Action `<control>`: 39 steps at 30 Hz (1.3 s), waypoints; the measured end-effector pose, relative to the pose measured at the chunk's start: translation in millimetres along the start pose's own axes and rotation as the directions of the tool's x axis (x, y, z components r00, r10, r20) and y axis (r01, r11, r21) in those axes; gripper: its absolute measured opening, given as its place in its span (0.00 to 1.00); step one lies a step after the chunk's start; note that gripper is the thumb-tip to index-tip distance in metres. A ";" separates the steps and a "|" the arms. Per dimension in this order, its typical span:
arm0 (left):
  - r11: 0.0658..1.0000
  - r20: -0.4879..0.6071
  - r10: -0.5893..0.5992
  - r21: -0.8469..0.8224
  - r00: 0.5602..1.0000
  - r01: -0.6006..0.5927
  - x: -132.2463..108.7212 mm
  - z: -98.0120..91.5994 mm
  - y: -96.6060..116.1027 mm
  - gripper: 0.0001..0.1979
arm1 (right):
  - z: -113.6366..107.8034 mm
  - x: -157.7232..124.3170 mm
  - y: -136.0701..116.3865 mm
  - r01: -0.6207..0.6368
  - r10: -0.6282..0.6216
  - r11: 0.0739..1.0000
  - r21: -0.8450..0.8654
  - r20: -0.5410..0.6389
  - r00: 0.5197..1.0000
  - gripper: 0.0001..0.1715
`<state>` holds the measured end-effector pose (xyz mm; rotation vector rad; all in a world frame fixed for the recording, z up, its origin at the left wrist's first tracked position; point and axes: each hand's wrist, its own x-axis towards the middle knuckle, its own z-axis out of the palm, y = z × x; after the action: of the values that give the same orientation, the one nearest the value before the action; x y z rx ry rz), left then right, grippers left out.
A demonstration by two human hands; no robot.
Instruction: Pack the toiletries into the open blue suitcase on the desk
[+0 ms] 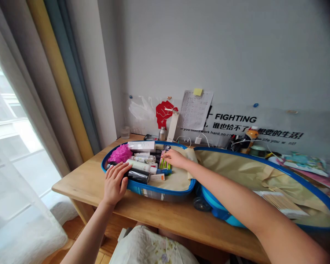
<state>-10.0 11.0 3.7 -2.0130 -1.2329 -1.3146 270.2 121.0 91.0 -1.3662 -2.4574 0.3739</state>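
Note:
A small suitcase lies unfolded on the desk, its blue-rimmed left half (178, 183) packed with toiletries. My left hand (116, 183) rests over the front-left rim, fingers stretched out beside a black bottle (139, 176). Across the compartment, my right hand (176, 159) has its fingertips drawn together at a slim green-and-pink pack (165, 163); the exact grip is partly hidden. Around them lie a pink bath pouf (120, 153), a white box (141, 146), a pale green-white bottle (142, 166) and a small white-and-orange box (157, 177).
The beige-lined right half (231, 165) of the suitcase holds a pack of cotton swabs (284, 203). Behind stand a silver bottle (162, 134), a white charger (198, 140) with cables and an orange-labelled bottle (250, 139). Curtains (57, 73) hang left of the wooden desk (82, 176).

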 end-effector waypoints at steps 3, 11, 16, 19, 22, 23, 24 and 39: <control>1.000 0.008 -0.020 0.002 1.000 0.020 -0.6 0.1 -0.6 0.20 | 2.1 0.6 1.8 -0.022 0.022 1.000 0.003 -0.042 0.999 0.21; 1.000 0.011 -0.014 0.003 1.000 0.014 -0.7 -0.7 -1.6 0.20 | 1.7 1.6 4.6 -0.046 0.047 0.999 0.027 -0.049 0.998 0.14; 1.000 0.016 -0.015 0.011 1.000 0.015 -0.1 -0.8 -0.8 0.20 | -1.1 0.6 -0.4 -0.056 0.056 0.998 0.034 0.012 0.998 0.12; 1.000 0.003 -0.004 0.010 1.000 0.004 0.6 -0.8 0.0 0.20 | -1.0 -0.2 -2.9 -0.068 0.067 0.996 0.054 0.034 0.997 0.13; 1.000 0.005 -0.011 0.009 1.000 0.011 0.5 -0.7 -0.1 0.20 | -0.5 -1.2 -3.7 -0.086 0.084 0.993 0.084 0.036 0.996 0.16; 1.000 0.007 -0.016 0.009 1.000 0.016 0.3 -0.6 -0.4 0.20 | -0.2 -1.4 -3.8 -0.093 0.090 0.991 0.096 0.033 0.995 0.17; 1.000 0.011 -0.017 0.010 1.000 0.017 0.0 -0.6 -0.8 0.20 | 0.2 -1.5 -3.9 -0.099 0.097 0.989 0.107 0.029 0.995 0.18; 1.000 0.007 -0.009 0.001 1.000 0.009 -0.2 -0.3 -2.0 0.20 | -3.4 -4.8 -6.6 -0.078 0.076 0.997 0.029 0.051 0.996 0.13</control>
<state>-11.8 11.7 3.4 -2.0157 -1.2473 -1.3124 268.8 113.8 95.8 -1.4589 -2.4331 0.4668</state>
